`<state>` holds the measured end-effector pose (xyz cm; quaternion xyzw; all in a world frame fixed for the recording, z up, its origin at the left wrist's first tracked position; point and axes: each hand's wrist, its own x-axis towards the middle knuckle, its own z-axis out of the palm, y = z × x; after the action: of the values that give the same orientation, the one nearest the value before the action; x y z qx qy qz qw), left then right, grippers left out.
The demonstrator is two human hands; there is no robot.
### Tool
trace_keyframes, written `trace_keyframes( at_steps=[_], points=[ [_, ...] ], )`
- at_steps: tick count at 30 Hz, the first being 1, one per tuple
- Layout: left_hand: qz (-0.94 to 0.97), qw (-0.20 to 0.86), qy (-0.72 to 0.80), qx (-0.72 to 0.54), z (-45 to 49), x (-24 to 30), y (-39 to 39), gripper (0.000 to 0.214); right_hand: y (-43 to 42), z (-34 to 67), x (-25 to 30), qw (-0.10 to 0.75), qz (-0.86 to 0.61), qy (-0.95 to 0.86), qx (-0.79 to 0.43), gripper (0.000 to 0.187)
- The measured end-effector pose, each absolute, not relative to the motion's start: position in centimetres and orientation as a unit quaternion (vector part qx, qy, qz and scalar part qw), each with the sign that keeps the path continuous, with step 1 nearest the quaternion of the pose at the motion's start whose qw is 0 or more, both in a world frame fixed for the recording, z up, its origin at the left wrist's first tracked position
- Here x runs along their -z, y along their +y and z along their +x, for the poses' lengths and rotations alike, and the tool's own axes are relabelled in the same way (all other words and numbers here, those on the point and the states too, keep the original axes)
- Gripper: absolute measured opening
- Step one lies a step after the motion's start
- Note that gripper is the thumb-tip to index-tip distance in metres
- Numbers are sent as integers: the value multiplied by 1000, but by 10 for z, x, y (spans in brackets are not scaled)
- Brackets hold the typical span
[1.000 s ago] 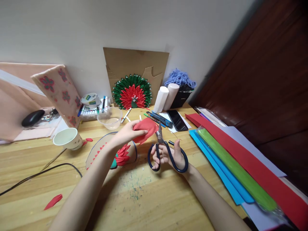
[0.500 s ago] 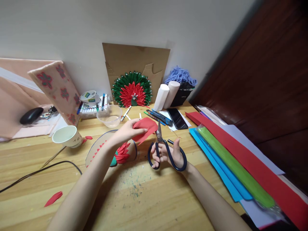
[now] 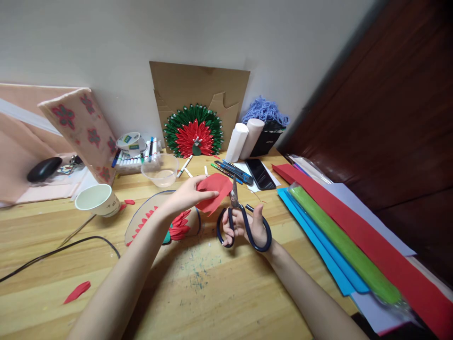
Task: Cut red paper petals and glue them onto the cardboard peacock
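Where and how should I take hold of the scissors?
Probably by the black handles, coming from the near side: their two wide loops sit nearest you, where the right grip holds them, while the blades point away at the red paper's edge.

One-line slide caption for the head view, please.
Left hand holds a red sheet against scissors in the right hand, a green-and-red craft bird behind.

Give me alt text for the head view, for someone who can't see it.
The left hand holds a red sheet while the right hand holds dark-handled scissors at its edge, above a wooden table. Behind, a red and green peacock sits against cardboard.
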<state>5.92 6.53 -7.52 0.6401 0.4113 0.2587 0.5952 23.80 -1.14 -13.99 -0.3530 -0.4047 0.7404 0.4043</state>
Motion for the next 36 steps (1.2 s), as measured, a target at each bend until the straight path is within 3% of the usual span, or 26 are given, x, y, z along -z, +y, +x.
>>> trace_keyframes(
  at_steps=[12, 24, 36],
  points=[
    [640, 585, 414, -276, 55, 73, 68, 26, -10, 236, 150, 412, -357, -421, -724, 82],
    [629, 592, 416, -282, 54, 74, 69, 19, -13, 235, 147, 394, -359, -459, -711, 96],
    [644, 588, 405, -276, 54, 75, 68, 22, -12, 234, 147, 415, -370, -439, -706, 84]
  ],
)
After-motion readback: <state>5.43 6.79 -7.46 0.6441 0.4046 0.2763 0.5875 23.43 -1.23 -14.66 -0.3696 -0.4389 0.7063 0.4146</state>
